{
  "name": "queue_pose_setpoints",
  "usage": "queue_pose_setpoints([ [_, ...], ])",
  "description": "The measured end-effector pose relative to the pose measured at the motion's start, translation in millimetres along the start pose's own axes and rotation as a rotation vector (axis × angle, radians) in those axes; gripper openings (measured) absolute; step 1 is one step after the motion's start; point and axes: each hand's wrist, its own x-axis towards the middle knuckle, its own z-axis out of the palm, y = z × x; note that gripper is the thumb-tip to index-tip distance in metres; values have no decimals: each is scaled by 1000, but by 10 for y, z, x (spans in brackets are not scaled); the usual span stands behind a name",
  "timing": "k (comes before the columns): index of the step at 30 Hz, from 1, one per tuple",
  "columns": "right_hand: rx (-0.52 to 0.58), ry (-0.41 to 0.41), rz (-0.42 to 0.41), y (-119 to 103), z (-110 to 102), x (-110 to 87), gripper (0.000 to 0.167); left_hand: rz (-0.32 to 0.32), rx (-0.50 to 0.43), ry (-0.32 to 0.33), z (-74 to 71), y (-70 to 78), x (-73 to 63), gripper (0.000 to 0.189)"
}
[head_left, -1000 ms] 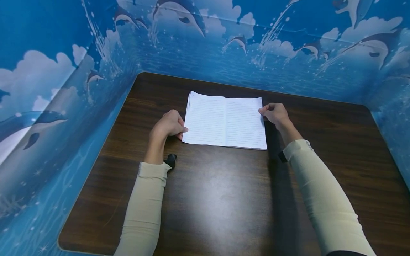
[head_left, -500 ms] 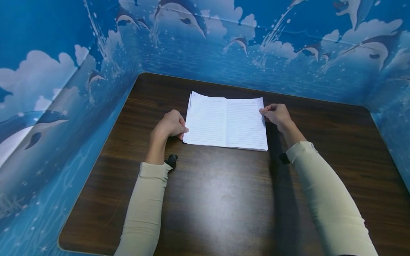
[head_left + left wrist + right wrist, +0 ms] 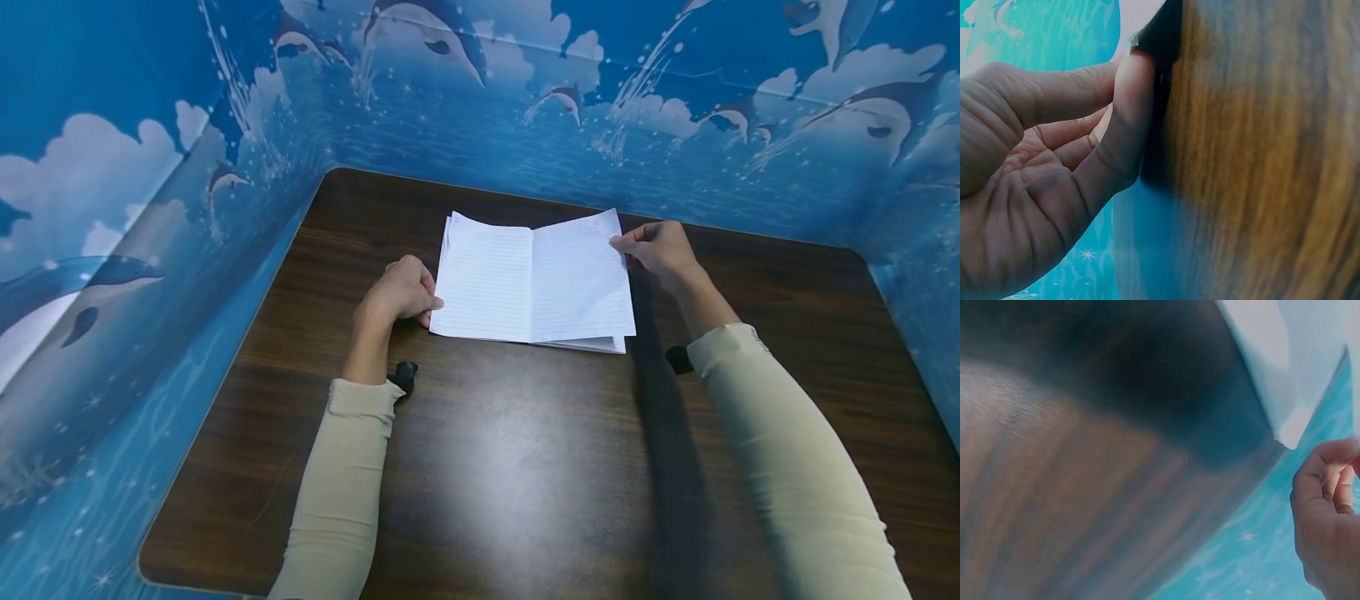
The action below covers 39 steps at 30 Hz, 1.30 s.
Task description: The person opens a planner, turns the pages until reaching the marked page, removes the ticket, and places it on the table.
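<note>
- White notebook (image 3: 483, 283) lies open on the counter (image 3: 487, 467), between left hand (image 3: 397, 290) and right hand (image 3: 662, 252).
- Left hand pinches its left edge.
- Right hand pinches a raised page (image 3: 581, 275).

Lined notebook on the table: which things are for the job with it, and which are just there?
For the job:
lined notebook, open
left hand, pinching its left edge
right hand, pinching a raised page

Just there:
dark wooden table
dolphin-print backdrop
</note>
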Motion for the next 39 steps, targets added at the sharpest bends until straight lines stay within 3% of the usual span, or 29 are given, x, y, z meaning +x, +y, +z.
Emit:
queue_pose_setpoints([
  [9,-45,-12,-54,-354,-91,-118,38,10,4,4,8,0,2,11],
  [19,78,-31,-62,-775,42,-229,34,26,12,9,8,-25,-7,10],
  [25,137,-19,-95,-1029,262,-291,29,14,25,20,13,-9,-1,12],
  [31,270,-80,-143,-1263,537,-301,21,11,20,33,27,8,3,15],
  [39,315,-109,-175,-1437,987,-250,24,11,47,20,17,27,-15,25],
])
